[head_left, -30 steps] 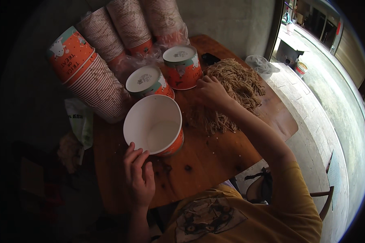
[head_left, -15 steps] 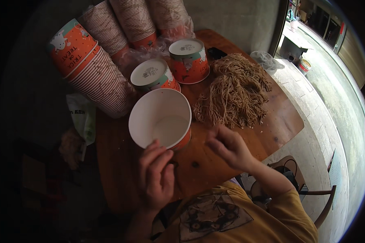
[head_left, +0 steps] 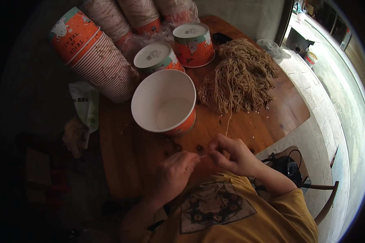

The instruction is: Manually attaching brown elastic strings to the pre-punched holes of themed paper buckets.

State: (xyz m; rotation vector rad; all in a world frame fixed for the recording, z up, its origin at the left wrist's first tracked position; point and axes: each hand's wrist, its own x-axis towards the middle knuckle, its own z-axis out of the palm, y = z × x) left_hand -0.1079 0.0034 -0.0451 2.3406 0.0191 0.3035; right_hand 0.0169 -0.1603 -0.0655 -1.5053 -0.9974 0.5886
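Note:
An open orange paper bucket (head_left: 188, 123) with a white inside stands on the table, its mouth tilted toward me. Just in front of it, my left hand (head_left: 176, 172) pinches one end of a thin tan string. My right hand (head_left: 236, 157) is closed on the same string, and a short length spans the gap between my fingertips. From the right hand the string (head_left: 228, 123) runs up to a tangled heap of tan cords (head_left: 245, 77) beyond it.
Two upturned orange buckets (head_left: 194, 50) stand behind the open one. A leaning stack of nested buckets (head_left: 101, 56) is at the left, with more stacks in clear plastic (head_left: 164, 30) behind. A dark chair (head_left: 324, 198) stands at the right of the wooden table (head_left: 288, 121).
Both hands came together below the bucket, the left leaving its rim. A string now stretches from the heap to my right hand. The view has shifted slightly.

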